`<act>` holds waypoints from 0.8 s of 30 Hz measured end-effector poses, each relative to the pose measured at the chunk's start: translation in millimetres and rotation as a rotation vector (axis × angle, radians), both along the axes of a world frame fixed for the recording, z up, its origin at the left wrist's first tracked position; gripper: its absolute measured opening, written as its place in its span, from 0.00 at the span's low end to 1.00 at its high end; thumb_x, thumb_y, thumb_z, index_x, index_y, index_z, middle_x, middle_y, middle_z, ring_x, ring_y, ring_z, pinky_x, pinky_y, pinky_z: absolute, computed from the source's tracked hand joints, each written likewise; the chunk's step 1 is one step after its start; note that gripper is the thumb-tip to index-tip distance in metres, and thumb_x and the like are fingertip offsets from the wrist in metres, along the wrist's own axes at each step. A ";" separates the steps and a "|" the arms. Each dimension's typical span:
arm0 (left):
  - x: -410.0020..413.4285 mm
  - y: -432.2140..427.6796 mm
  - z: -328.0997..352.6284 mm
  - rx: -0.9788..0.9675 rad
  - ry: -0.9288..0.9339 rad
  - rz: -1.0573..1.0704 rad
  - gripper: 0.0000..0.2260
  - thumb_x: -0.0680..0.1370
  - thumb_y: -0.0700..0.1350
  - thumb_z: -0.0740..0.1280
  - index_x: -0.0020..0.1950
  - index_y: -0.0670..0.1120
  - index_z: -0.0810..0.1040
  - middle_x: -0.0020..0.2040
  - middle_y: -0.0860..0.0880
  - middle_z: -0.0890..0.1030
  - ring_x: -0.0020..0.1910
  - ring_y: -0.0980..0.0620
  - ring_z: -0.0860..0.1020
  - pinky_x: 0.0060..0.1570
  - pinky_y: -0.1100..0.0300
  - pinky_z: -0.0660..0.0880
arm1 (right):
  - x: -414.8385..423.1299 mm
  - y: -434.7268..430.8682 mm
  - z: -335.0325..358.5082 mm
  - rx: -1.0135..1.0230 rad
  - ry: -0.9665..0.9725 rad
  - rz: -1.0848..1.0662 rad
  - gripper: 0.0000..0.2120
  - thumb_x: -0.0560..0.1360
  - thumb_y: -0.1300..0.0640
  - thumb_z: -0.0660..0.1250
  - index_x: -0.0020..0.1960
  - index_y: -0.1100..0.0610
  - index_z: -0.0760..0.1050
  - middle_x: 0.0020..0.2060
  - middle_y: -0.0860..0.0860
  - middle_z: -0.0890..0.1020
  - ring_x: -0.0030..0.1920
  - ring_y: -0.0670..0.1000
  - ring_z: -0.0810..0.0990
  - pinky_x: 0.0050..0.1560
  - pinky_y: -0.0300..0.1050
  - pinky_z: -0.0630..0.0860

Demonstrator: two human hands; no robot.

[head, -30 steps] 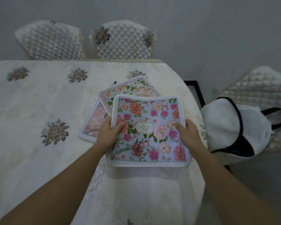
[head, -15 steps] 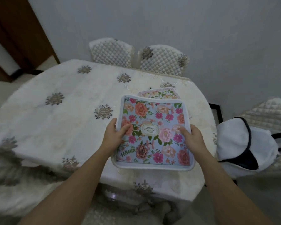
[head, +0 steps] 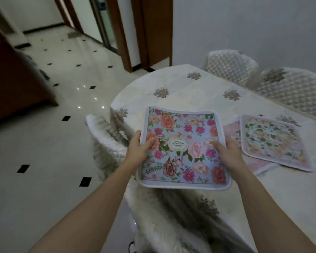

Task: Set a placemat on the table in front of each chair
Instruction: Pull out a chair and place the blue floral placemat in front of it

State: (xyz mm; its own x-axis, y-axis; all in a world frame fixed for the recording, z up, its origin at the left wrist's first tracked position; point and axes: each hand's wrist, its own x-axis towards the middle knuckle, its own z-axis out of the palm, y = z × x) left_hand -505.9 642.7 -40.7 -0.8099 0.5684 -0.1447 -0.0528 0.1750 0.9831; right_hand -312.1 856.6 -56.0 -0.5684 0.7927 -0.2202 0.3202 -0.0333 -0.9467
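I hold a blue floral placemat (head: 182,148) with a white border above the table's near edge. My left hand (head: 140,149) grips its left edge, thumb on top. My right hand (head: 226,152) grips its right edge. Two more placemats lie stacked on the table to the right: a green-and-peach floral one (head: 274,141) on top of a pink one (head: 232,129). The table (head: 190,95) wears a cream cloth with embroidered flowers.
Two quilted chairs (head: 232,64) (head: 292,88) stand at the table's far side. A covered chair (head: 106,139) stands at the table's left end and another chair back (head: 153,216) is below my arms. Tiled floor and doorways lie to the left.
My view has swung left along the table while both hands carried the blue placemat away from the stack. The other two placemats now lie to its right. The white bag has left view.
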 end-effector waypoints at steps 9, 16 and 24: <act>-68.2 -136.9 12.7 0.032 0.014 0.328 0.10 0.79 0.44 0.70 0.59 0.44 0.76 0.50 0.47 0.85 0.42 0.52 0.86 0.36 0.59 0.82 | -147.4 -92.9 6.7 0.023 -0.012 0.265 0.12 0.80 0.50 0.64 0.58 0.57 0.76 0.47 0.55 0.85 0.42 0.55 0.86 0.44 0.55 0.84; -149.5 -222.9 3.4 0.031 -0.016 0.444 0.07 0.79 0.45 0.70 0.54 0.47 0.75 0.49 0.46 0.85 0.41 0.50 0.86 0.36 0.57 0.82 | -259.6 -164.8 8.5 0.097 -0.045 0.399 0.12 0.80 0.50 0.64 0.58 0.57 0.74 0.46 0.54 0.85 0.41 0.52 0.86 0.37 0.45 0.80; -288.0 -291.4 1.8 0.050 -0.031 0.470 0.10 0.79 0.45 0.70 0.58 0.46 0.76 0.51 0.45 0.85 0.44 0.47 0.87 0.42 0.49 0.84 | -398.3 -232.6 19.8 0.122 -0.024 0.426 0.11 0.80 0.49 0.63 0.58 0.54 0.72 0.46 0.49 0.83 0.41 0.49 0.85 0.34 0.41 0.78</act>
State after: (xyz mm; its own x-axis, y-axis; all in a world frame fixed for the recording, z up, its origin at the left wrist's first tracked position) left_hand -793.8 351.3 -38.8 -0.9768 0.1482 -0.1544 -0.1441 0.0778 0.9865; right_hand -710.3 624.1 -36.2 -0.8459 0.5099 -0.1564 0.3031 0.2184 -0.9276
